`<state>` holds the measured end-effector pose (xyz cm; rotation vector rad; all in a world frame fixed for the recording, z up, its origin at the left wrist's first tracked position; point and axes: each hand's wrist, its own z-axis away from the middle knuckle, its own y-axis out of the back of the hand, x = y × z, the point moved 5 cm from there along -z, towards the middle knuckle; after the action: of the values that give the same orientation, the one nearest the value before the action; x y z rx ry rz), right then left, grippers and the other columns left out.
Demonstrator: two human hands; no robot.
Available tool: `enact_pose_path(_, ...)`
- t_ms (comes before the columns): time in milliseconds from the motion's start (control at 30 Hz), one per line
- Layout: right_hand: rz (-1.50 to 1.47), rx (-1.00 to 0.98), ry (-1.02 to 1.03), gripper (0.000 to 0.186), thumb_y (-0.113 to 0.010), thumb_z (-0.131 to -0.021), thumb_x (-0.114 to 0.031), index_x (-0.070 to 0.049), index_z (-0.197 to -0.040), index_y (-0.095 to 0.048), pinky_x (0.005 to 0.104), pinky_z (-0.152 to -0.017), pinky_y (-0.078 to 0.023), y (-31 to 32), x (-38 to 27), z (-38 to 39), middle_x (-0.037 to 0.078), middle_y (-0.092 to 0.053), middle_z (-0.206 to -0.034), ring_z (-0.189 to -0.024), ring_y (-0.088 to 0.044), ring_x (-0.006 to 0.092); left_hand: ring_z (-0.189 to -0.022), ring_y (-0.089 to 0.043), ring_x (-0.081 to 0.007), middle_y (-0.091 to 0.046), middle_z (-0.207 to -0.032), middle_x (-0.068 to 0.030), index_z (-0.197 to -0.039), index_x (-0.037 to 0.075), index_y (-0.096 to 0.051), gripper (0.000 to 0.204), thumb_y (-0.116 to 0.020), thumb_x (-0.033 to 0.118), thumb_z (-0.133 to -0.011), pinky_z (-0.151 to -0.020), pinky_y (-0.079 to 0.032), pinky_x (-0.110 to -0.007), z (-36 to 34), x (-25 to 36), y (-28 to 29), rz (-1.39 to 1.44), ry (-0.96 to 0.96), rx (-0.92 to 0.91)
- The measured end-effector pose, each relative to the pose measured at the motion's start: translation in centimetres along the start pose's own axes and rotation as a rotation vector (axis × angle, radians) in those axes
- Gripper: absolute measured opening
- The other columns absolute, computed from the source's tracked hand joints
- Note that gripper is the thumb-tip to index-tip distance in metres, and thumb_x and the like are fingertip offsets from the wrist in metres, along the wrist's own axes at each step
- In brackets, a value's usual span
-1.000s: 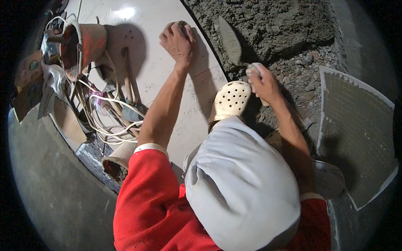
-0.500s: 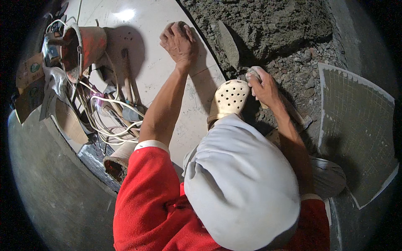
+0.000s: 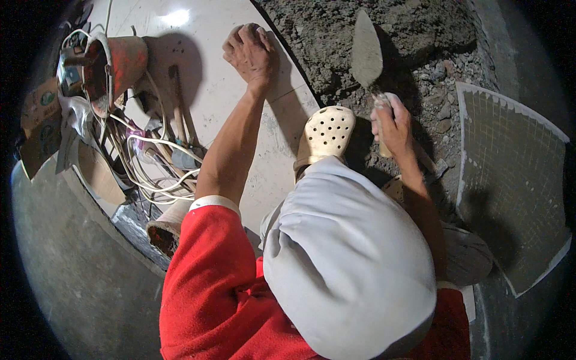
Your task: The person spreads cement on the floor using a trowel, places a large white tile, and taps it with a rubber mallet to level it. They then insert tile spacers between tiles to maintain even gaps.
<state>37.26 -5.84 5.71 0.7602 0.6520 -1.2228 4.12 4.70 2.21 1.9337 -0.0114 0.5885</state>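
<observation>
My right hand (image 3: 393, 125) is closed round the handle of a pointed trowel (image 3: 366, 57). Its grey blade points away from me over the rough, damp mortar (image 3: 414, 30). On the pale tile floor (image 3: 210, 78) to the left, my left hand (image 3: 249, 57) is down near the tile's edge beside the mortar bed. Its fingers are curled in, and anything under them is hidden. A cream clog (image 3: 327, 133) with round holes is on my foot between the two arms. My covered head hides part of the lap and the other foot.
An orange bucket (image 3: 126, 69) lies tipped at the left, with tangled white cable (image 3: 141, 174) and a hammer (image 3: 178, 105) close by. A mortar-coated tile (image 3: 513, 180) with scored lines leans at the right. Gravelly rubble (image 3: 441, 96) borders the mortar.
The trowel and my right hand have moved to the right, and the blade has swung more upright, pointing farther away. My left hand has stayed nearly still.
</observation>
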Motion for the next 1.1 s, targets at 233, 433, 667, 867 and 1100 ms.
enact_pose_path(233, 0.157, 0.225, 0.338, 0.032, -0.059, -0.103, -0.032, -0.007, -0.122, -0.061, 0.0256, -0.050, -0.049, 3.1, -7.7, -4.4, 0.003, -0.066, -0.087, -0.060, -0.059, 0.0082, -0.124, -0.044, -0.0349, -0.055, -0.132, -0.0103, -0.119, 0.012, -0.063, 0.030, -0.058, 0.034, -0.098, -0.105, -0.031, -0.053, 0.0, -0.2, 0.0, 0.026, 0.016, 0.018)
enact_pose_path(433, 0.904, 0.169, 0.319, 0.041, -0.062, -0.100, -0.038, -0.003, -0.122, -0.064, 0.0442, -0.081, -0.054, 11.2, -10.3, -8.2, 0.018, -0.071, -0.109, -0.091, -0.071, 0.0329, -0.123, -0.045, -0.0355, -0.055, -0.130, -0.0115, -0.117, 0.013, -0.064, 0.029, -0.060, 0.034, -0.098, -0.104, -0.032, -0.053, 0.1, -0.6, -0.4, 0.028, -0.009, 0.047)
enact_pose_path(667, 1.224, 0.203, 0.570, 0.042, -0.062, -0.100, -0.033, 0.001, -0.124, -0.062, 0.0501, -0.087, -0.051, 10.2, -10.5, -11.7, 0.025, -0.068, -0.115, -0.103, -0.065, 0.0470, -0.123, -0.046, -0.0348, -0.056, -0.129, -0.0109, -0.115, 0.016, -0.064, 0.026, -0.061, 0.034, -0.097, -0.104, -0.033, -0.053, 0.1, -0.9, -0.8, 0.014, -0.028, 0.043)
enact_pose_path(867, 1.316, 0.126, 0.505, 0.040, -0.060, -0.101, -0.030, 0.002, -0.125, -0.062, 0.0519, -0.086, -0.051, 7.7, -9.6, -8.9, 0.024, -0.064, -0.112, -0.100, -0.062, 0.0465, -0.123, -0.046, -0.0343, -0.055, -0.130, -0.0091, -0.117, 0.016, -0.064, 0.028, -0.061, 0.035, -0.097, -0.105, -0.032, -0.052, 0.3, -0.9, -1.0, -0.026, 0.002, 0.040)
enact_pose_path(1100, 1.343, -0.115, 0.605, 0.039, -0.062, -0.098, -0.025, 0.000, -0.128, -0.062, 0.0501, -0.083, -0.054, 3.2, -9.2, -2.7, 0.021, -0.062, -0.112, -0.103, -0.063, 0.0431, -0.123, -0.046, -0.0339, -0.055, -0.131, -0.0085, -0.118, 0.015, -0.064, 0.030, -0.061, 0.036, -0.097, -0.105, -0.033, -0.052, 0.0, -1.1, -1.0, -0.009, -0.004, 0.012)
